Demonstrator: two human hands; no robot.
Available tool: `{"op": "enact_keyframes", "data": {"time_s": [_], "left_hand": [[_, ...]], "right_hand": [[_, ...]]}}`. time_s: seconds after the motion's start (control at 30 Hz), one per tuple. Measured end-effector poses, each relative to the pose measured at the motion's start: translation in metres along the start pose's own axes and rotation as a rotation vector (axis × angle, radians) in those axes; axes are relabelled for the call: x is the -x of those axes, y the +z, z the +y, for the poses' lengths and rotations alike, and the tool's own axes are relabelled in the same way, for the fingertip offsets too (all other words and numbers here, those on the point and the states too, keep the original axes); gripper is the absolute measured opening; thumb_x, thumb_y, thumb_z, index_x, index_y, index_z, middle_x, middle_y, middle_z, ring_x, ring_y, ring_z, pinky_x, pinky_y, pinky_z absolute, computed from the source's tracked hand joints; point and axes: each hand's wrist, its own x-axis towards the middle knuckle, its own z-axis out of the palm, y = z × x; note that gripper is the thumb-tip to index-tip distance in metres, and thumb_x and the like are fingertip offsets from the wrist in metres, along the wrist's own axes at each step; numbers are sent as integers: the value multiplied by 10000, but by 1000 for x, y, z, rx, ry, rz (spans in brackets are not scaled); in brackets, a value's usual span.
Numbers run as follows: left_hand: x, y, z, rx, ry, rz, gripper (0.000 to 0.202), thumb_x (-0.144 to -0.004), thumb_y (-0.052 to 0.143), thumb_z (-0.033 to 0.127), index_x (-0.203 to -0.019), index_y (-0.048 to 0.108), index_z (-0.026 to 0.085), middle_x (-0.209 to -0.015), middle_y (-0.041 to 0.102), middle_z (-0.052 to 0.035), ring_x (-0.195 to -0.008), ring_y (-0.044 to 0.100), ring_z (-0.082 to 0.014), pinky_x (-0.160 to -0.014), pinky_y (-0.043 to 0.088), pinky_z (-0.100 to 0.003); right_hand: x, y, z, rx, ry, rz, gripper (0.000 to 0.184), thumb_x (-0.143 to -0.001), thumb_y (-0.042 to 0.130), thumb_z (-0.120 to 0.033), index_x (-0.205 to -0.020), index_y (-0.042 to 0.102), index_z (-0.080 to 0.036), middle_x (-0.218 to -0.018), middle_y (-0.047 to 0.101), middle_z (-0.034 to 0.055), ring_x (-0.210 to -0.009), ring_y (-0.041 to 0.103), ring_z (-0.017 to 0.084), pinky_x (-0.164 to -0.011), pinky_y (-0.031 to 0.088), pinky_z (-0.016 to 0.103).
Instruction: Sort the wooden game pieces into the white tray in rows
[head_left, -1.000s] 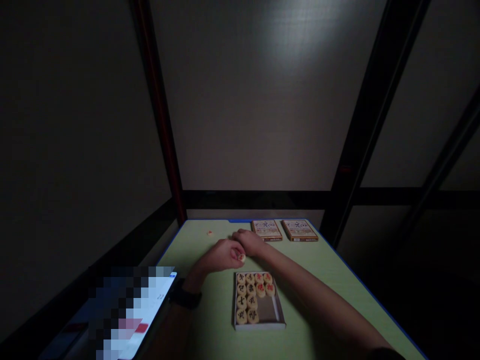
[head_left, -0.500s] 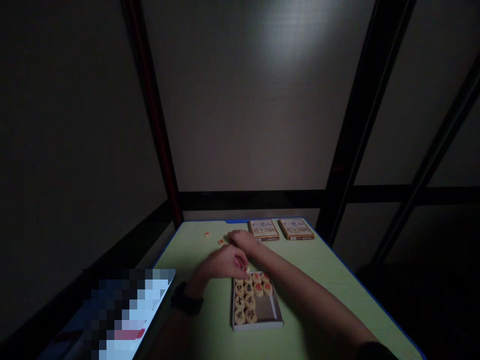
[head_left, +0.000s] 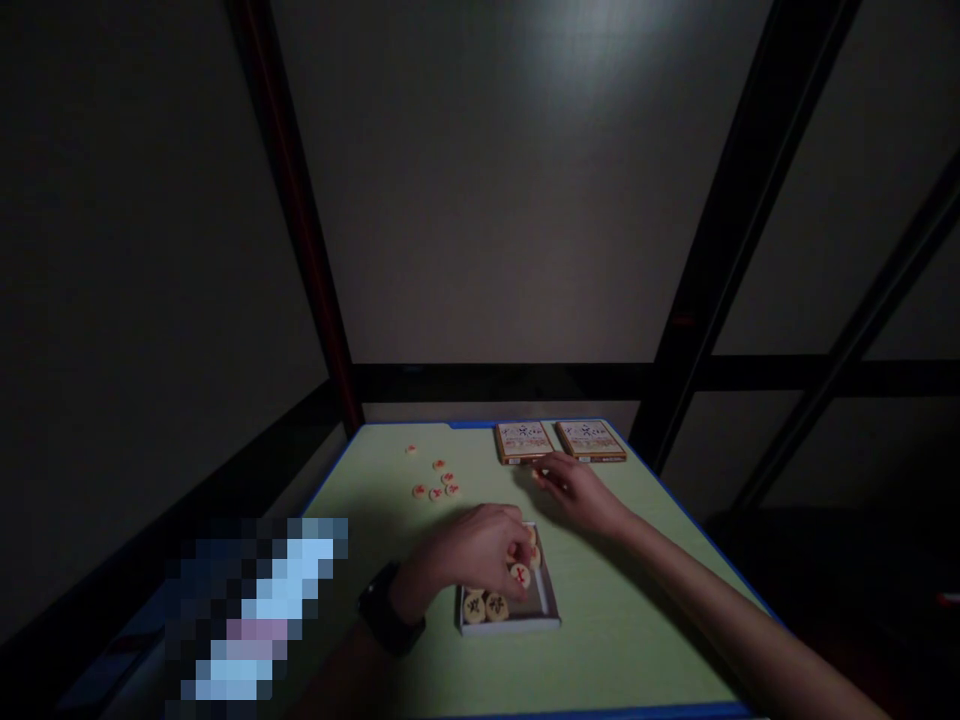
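Observation:
My left hand [head_left: 480,550], with a dark watch on its wrist, is above a shallow white-edged box [head_left: 551,610]. Its fingers are closed on a round Chinese chess piece [head_left: 520,576] with a red character. Under and beside that hand, more pieces lie in the box; two with black characters [head_left: 475,606] show at its front left corner, and the rest are partly hidden. Farther back, my right hand [head_left: 566,485] pinches a small pale chess piece [head_left: 535,474] at its fingertips, just in front of the flat boxes.
Several red-marked chess pieces [head_left: 448,478] are scattered on the green table [head_left: 622,600] at the back left. Two printed flat boxes, a left one [head_left: 523,442] and a right one [head_left: 590,440], lie along the far edge. A pixelated bright screen [head_left: 277,590] stands at the left.
My right hand has moved right, revealing more loose red pieces on the table. My left hand has shifted right and lower over the box, covering more of its pieces.

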Motion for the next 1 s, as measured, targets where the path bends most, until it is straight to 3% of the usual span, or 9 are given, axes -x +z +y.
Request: {"op": "enact_keyframes", "data": {"time_s": [0.23,0.8,1.0], "left_hand": [[0,8,-2,56,111,3,186,-613,833,253,-773,744,217,-802,625,13,-766,563,-153,-697,413,-252],[-1,13,1,0,60,21,152,-623,697,121,-739,730,214,-822,645,-20,-837,589,-194,-785,451,-304],[2,-5,-6,91,21,92,188,-610,707,182,-795,728,210,-776,613,2,-736,554,-163,-697,418,-270]], "right_hand": [[15,-10,-5,-41,120,22,228,-952,508,-287,-989,690,-154,-980,711,117,-881,649,223,-792,493,336],[15,-6,-10,-48,146,-26,228,-948,533,-301,-964,698,-143,-913,693,103,-769,613,189,-719,474,304],[15,-17,-30,-90,123,-39,227,-944,545,-318,-971,699,-153,-902,693,91,-778,621,188,-695,477,291]]}}
